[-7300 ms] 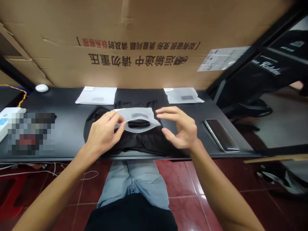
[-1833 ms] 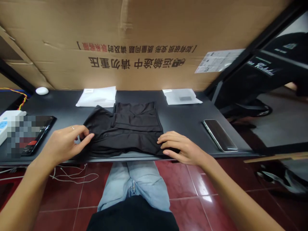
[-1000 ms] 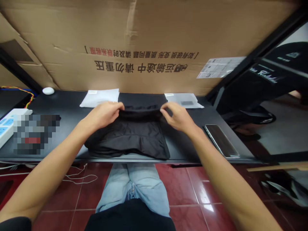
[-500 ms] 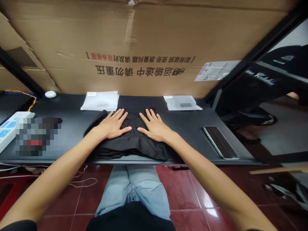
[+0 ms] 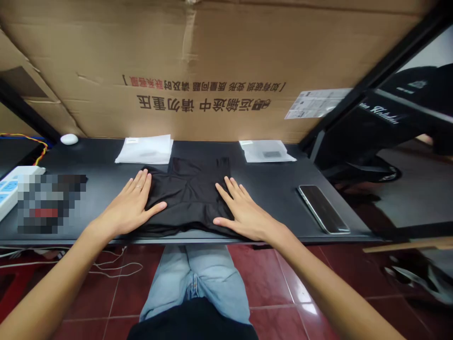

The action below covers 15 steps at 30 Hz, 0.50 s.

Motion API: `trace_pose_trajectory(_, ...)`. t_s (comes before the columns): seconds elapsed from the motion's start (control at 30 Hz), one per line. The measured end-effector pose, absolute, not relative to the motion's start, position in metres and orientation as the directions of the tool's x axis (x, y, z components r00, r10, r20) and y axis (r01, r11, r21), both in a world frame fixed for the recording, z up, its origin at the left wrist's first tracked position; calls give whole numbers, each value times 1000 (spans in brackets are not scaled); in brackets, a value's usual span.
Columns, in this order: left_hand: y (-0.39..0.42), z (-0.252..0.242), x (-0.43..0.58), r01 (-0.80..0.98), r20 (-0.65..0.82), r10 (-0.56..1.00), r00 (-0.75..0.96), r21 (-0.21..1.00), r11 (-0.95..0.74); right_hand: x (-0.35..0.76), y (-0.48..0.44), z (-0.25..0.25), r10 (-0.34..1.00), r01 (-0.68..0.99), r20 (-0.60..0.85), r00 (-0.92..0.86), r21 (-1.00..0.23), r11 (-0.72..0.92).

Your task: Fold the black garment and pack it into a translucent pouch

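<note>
Smoothing done properly: left hand [image 5: 129, 205] and right hand [image 5: 244, 210] lie flat, wide open, bearing evenly on either side of the folded black garment [image 5: 189, 198].

The left hand [image 5: 129, 205] and right hand [image 5: 244, 210] rest flat, fingers spread, on either side of a folded black cloth garment [image 5: 189, 198]. Beyond it lie a frosted white plastic bag [image 5: 145, 150] and a translucent plastic bag [image 5: 267, 151].

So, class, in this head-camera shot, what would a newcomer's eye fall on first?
The left hand and right hand lie spread on a folded black garment at the middle of a black desk. Behind them rises a large cardboard sheet printed with Chinese characters.
</note>
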<state>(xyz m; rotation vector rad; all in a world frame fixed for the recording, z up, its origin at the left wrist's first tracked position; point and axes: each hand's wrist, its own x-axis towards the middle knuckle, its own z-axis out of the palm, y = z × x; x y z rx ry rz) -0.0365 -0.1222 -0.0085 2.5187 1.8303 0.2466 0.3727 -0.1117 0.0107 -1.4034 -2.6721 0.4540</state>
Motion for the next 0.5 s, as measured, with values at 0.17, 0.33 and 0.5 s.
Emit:
trace_pose_trajectory(0.17, -121, -25, -49, 927, 127, 938, 324, 157, -341, 377, -111, 2, 820, 797, -54, -570, -279, 535)
trace_pose_trajectory(0.33, -121, -24, -54, 903, 177, 918, 354, 189, -385, 384, -108, 6, 808, 776, -53, -587, -318, 544)
trace_pose_trajectory(0.5, -125, -20, -55, 876, 294, 898, 328, 261, -405, 434, -46, 18, 889, 831, 134, -438, -316, 457)
